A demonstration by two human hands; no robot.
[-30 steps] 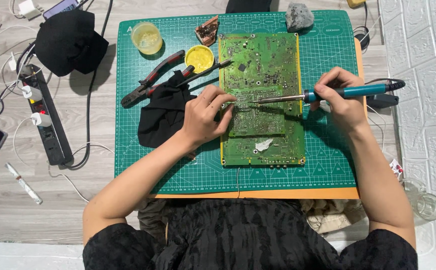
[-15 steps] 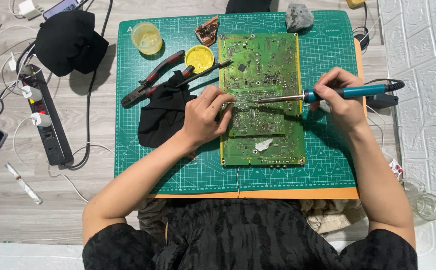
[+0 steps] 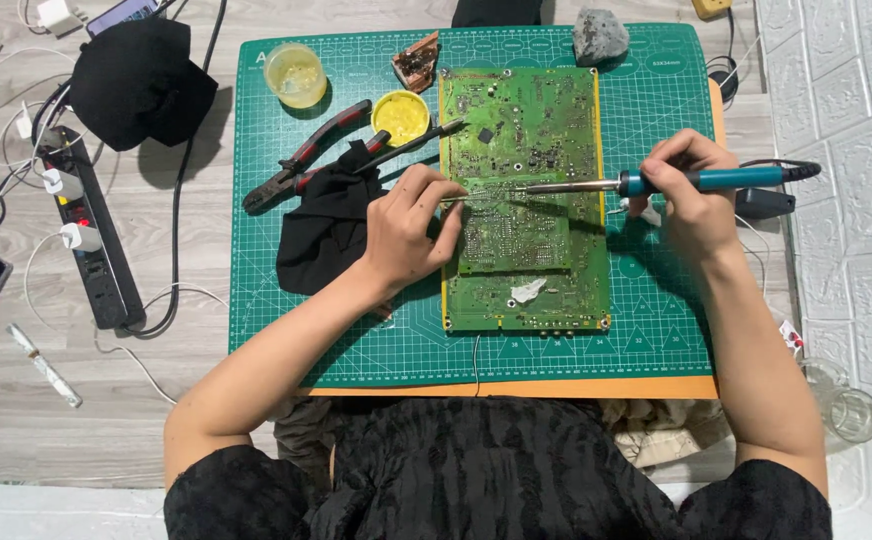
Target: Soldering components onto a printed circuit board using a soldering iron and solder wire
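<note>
Head view: soldering on a large green printed circuit board (image 3: 524, 190), tip and wire meeting at one joint.

Right hand (image 3: 691, 195) is closed round the teal-handled soldering iron (image 3: 656, 183), which lies left-right, tip pointing left over the board's middle. Left hand (image 3: 406, 235) pinches thin solder wire (image 3: 464, 197) toward that tip. Board lies lengthwise on the green cutting mat (image 3: 656, 330). Next move likely calls for steady feeding.

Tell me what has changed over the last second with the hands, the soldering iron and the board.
Almost nothing moved. The right hand still holds the soldering iron with its tip over the circuit board; the left hand still pinches a thin wire at the same spot. Board, pliers and black cloth lie unchanged.
</note>
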